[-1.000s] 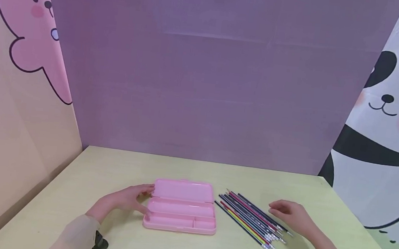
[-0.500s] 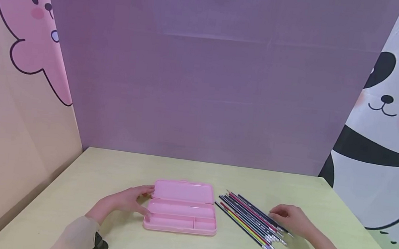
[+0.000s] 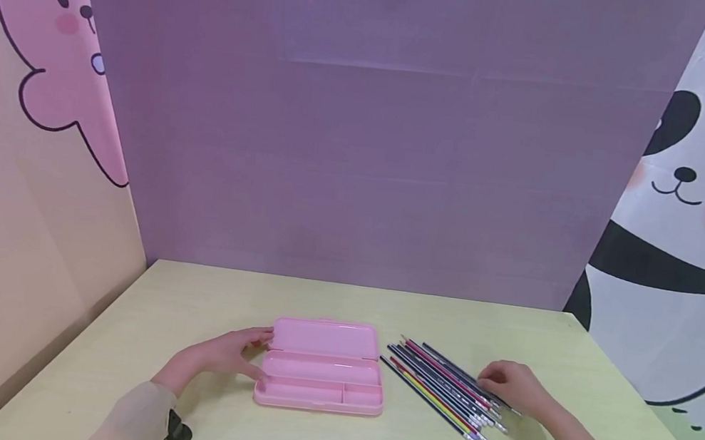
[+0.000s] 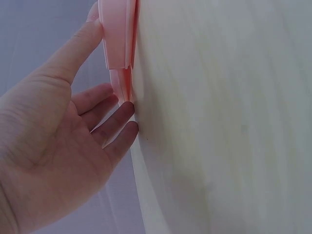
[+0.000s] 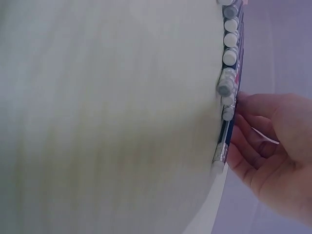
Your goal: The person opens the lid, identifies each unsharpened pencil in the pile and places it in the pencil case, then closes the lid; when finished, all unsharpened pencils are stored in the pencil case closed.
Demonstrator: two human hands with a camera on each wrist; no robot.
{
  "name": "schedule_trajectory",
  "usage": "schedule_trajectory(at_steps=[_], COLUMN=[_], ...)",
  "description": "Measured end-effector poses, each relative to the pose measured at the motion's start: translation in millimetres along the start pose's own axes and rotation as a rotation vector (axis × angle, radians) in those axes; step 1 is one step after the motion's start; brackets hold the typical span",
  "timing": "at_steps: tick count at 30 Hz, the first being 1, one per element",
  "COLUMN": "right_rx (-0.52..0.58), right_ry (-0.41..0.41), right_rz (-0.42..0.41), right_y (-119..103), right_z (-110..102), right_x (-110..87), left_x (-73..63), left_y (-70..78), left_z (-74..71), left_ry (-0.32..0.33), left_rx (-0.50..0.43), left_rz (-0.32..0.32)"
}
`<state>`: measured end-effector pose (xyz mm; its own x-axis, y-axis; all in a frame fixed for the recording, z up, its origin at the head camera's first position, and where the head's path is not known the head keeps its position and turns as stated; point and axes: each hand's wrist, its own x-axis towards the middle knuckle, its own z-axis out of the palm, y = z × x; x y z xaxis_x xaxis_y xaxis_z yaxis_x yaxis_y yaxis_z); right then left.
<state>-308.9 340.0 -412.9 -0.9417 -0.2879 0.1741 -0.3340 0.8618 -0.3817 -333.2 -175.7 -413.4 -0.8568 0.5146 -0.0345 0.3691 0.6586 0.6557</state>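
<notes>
A pink pencil case (image 3: 318, 394) lies unfolded on the table, its lid (image 3: 323, 337) tipped back to the far side. My left hand (image 3: 225, 351) rests against the case's left side, thumb at the near corner and fingers by the lid. In the left wrist view those fingers (image 4: 114, 119) are loosely bent beside the pink edge. To the right of the case lies a slanted bundle of pencils (image 3: 438, 387), mostly dark, with red and yellow ones among them. My right hand (image 3: 515, 386) pinches the outermost dark pencil (image 5: 224, 141), near its eraser end.
The pale wooden table (image 3: 222, 292) ends at a purple backdrop (image 3: 361, 142). Cartoon-printed panels, a pink figure (image 3: 59, 60) and a panda (image 3: 679, 240), stand at the left and right. Bare tabletop shows in front of the case and behind the pencils.
My right hand has come down onto the outermost dark pencil, its fingers closing there, and that pencil has shifted slightly to the right. The left hand and the case have stayed put.
</notes>
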Motion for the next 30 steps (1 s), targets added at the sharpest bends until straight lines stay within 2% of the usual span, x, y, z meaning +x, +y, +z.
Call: schedule_trajectory(at_steps=[9, 19, 25, 30], right_rx=[0.003, -0.018, -0.005, 0.059], right_ry=[-0.010, -0.003, 0.030, 0.051], right_rz=[0.052, 0.070, 0.023, -0.011], right_y=[-1, 1, -3, -7], right_z=[-1, -1, -8, -12], right_x=[-2.6, -2.0, -2.1, -1.8], left_x=[0.5, -1.4, -1.8, -2.4], left_y=[0.8, 3.0, 3.5, 4.1], left_z=[-0.5, -0.4, -0.4, -0.6], left_ry=[-0.002, -0.006, -0.004, -0.004], left_rx=[0.017, 0.017, 0.020, 0.019], left_rz=[-0.004, -0.002, 0.001, 0.002])
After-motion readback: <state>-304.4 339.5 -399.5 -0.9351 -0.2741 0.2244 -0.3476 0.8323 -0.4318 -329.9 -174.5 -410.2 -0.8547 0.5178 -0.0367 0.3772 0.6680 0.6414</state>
